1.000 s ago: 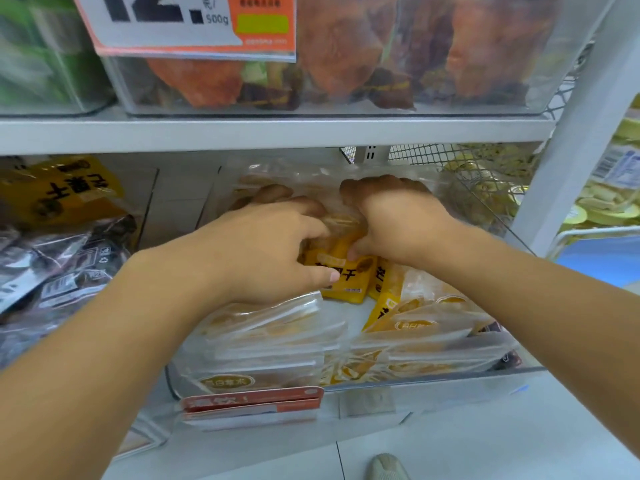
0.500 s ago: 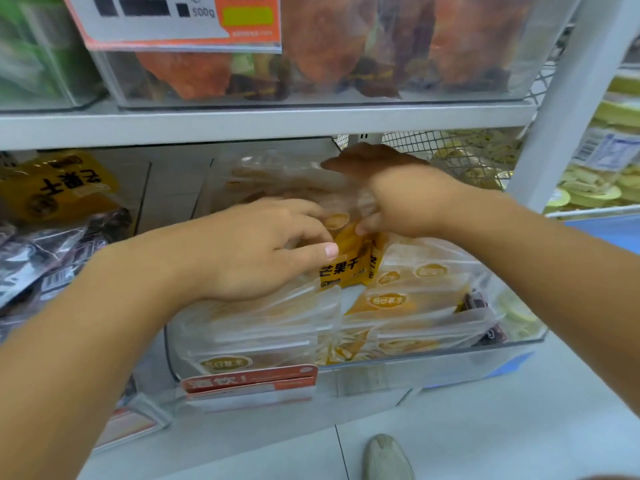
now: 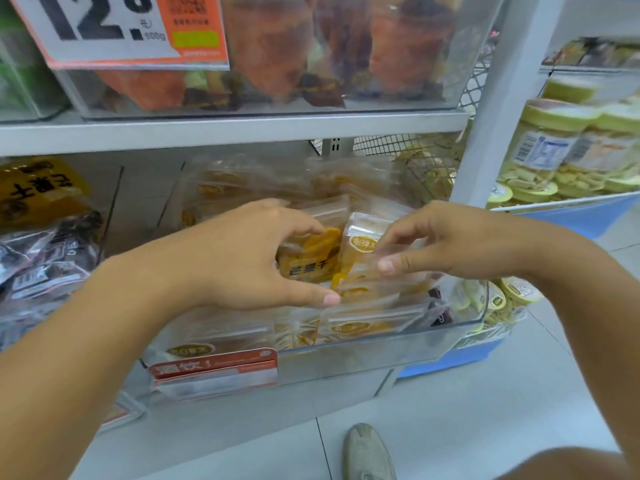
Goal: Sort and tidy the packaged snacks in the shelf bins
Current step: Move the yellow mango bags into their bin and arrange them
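Both hands in clear bin, lower shelf.
Left hand curled round yellow pack, 12 o'clock; right hand pinches clear pack. Bin packed, open gap above. Hands now apart, nearer the front rim.

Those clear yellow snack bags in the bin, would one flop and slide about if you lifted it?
Probably floppy: the snack bag the right hand pinches is thin clear film that creases. Likely slippery too, since the glossy bags lie slumped over one another in the clear bin. It looks light, since fingertips alone seem to hold it.
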Tool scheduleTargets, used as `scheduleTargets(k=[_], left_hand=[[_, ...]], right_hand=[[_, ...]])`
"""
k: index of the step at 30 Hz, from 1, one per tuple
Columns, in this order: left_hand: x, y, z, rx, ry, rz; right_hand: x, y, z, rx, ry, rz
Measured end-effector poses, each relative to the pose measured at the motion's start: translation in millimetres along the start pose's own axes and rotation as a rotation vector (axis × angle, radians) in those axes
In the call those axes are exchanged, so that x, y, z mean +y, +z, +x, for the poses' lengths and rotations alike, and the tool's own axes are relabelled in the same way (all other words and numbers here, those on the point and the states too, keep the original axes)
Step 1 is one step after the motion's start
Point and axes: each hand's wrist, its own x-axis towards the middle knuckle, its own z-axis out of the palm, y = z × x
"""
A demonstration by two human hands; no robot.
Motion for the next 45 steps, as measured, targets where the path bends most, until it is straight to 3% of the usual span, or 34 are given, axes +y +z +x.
scheduleTargets(k=[4,7,10,12,16,20,24,26,28,32,34,36,40,45], left_hand=[[5.7,-2.7,4.4,-0.059,-0.071,0.019],[1.5,-4.5,7.6,-0.041,-0.075,0.057],[-4.9,-2.0,11.8,0.135,-0.123,0.054],[-6.4,-0.6,12.8,0.236,-0.173,0.042],[-4.3,3.4,12.9,0.235,-0.201,0.043],[-8.3,5.7,14.6,0.289,-0.222,0.055],[-6.3,6.5,14.2,0.319,-0.231,0.126],[-7.4,7.8,14.6,0.330,-0.230,0.144],[-9.7,7.5,14.4,0.319,-0.228,0.118],[-15.5,6.3,11.1,0.226,-0.202,0.068],[-19.0,5.6,8.6,0.232,-0.176,0.052],[-23.7,6.1,7.0,0.273,-0.202,0.017],[-30.5,8.8,9.3,0.306,-0.236,0.055],[-27.5,8.9,12.1,0.337,-0.264,0.096]], right_hand=[[4.7,6.4,20.9,0.043,-0.037,-0.215],[-13.0,8.9,36.7,0.204,-0.134,-0.254],[-27.9,18.8,59.1,0.483,-0.211,-0.285],[-32.6,30.1,75.9,0.537,-0.240,-0.304],[-31.5,32.2,90.6,0.277,-0.250,-0.255],[-31.7,16.3,84.4,-0.018,-0.169,0.018],[-31.7,17.0,76.9,-0.149,-0.064,-0.066],[-32.8,21.6,81.1,-0.064,-0.060,-0.167],[-35.2,21.7,84.7,0.150,-0.162,-0.329],[-30.7,19.2,87.2,0.547,-0.482,-0.523],[-25.8,26.1,93.0,0.669,-0.631,-0.560],[-21.7,35.9,101.6,0.612,-0.611,-0.592],[-20.4,36.9,102.0,0.337,-0.287,-0.584],[-32.9,34.6,92.1,0.165,-0.214,-0.497]])
